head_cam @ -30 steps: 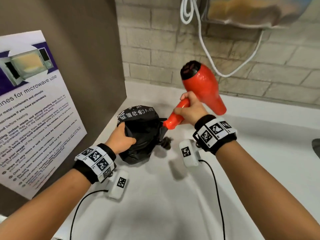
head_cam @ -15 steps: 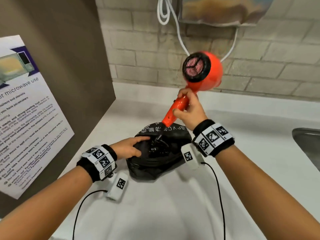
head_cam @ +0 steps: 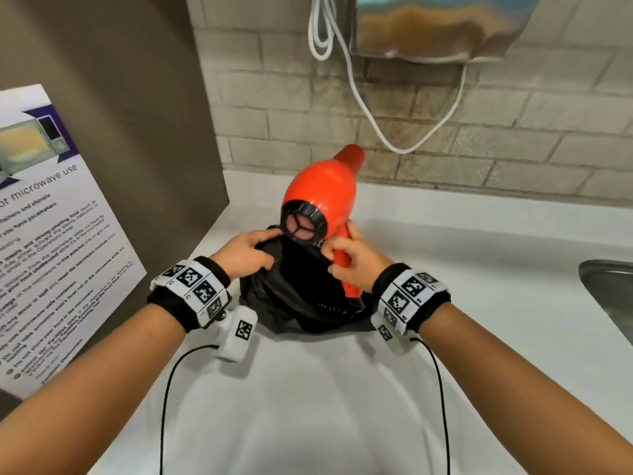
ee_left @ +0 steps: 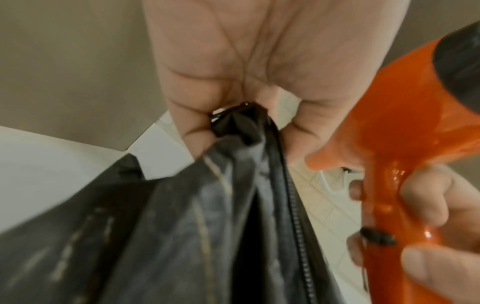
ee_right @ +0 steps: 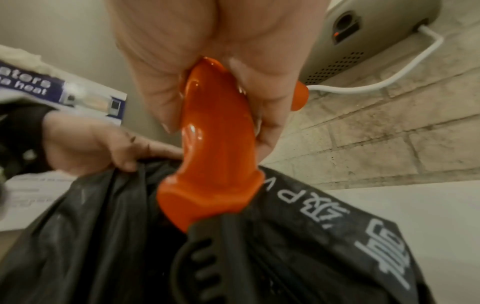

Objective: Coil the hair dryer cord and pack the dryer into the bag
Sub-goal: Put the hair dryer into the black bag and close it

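An orange hair dryer [head_cam: 323,190] stands upright over a black zip bag [head_cam: 291,299] on the white counter, its handle [head_cam: 344,265] going down into the bag's mouth. My right hand [head_cam: 346,257] grips the handle [ee_right: 215,144]; the black cord strain relief [ee_right: 205,253] below it is inside the bag. My left hand [head_cam: 245,250] pinches the bag's rim [ee_left: 239,125] by the zipper [ee_left: 293,205] and holds the mouth apart. The dryer's cord lies in the bag [ee_right: 298,236], mostly hidden.
A brown panel with a microwave-use poster [head_cam: 51,241] stands close on the left. A brick wall [head_cam: 479,149] runs behind, with a wall unit [head_cam: 438,25] and a hanging white cable [head_cam: 370,108]. A steel sink edge [head_cam: 613,293] shows at right.
The dryer came down from above the bag and turned, so its handle now goes into the bag's mouth. My left hand moved from the bag's top to pinching its rim.
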Motion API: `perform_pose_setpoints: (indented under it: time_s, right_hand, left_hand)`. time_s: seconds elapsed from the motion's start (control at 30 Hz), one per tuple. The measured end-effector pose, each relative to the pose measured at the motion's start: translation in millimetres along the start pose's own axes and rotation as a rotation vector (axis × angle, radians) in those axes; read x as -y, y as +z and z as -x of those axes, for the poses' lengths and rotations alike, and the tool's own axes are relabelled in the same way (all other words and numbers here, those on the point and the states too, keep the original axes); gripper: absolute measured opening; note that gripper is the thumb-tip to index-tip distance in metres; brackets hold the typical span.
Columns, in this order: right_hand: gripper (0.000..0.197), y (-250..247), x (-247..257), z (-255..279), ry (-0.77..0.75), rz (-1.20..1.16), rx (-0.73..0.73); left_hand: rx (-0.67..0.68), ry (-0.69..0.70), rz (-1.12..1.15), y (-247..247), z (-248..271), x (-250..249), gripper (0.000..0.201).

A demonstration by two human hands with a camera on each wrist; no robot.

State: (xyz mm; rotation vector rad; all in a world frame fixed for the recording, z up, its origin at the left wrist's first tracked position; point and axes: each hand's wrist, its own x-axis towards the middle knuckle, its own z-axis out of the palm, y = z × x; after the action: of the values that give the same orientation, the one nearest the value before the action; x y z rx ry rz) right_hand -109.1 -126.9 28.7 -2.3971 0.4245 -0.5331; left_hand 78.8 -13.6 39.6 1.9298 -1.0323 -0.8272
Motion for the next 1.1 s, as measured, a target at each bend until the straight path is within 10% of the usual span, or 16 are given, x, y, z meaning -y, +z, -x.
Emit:
perform_pose_setpoints:
  time_s: [0.17, 0.4, 0.7, 1.1]
  right_hand:
    - [0.041, 8, -4, 1, 0.055, 0.314, 0.142]
    - [0.044, 6, -12, 5, 0.092, 0.321, 0.128]
    - [0.044, 13, 3, 10, 0.063, -0.054, -0.067]
    - [0.074, 6, 2, 16, 0.164, -0.151, -0.02]
  left_hand:
    - [-0.005, -0.051, 0.157, -4, -2, -1, 0.049]
    - [0.214, -0.078, 0.272, -17, 2, 10, 0.097]
    - [0.04, -0.207, 0.286, -5, -12, 15, 0.046]
    - [-0.01, -0.183, 0.266, 4, -22, 16, 0.06]
